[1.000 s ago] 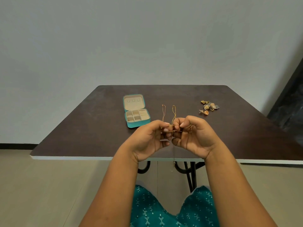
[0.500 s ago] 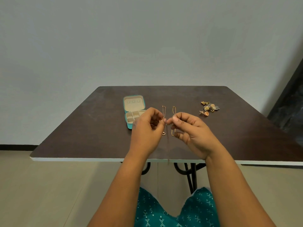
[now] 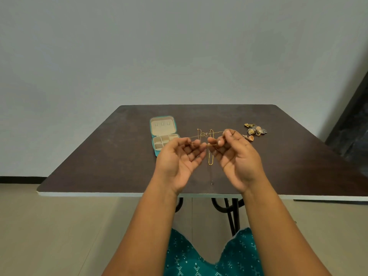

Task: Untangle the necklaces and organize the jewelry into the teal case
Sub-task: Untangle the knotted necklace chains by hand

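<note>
I see both hands raised palm-up over the tabletop, left hand and right hand pinching the tangled necklaces stretched sideways between them; the open teal case lies nearer my left

Landmark: case, lying open on the table, lid section behind the compartment section. My left hand is raised before the case and just right of it, overlapping its near right corner. My right hand is further right of the case. Necklace chains run between my two hands and hang down, right of the case. Earring pile sits on the table well right of the case.
</note>
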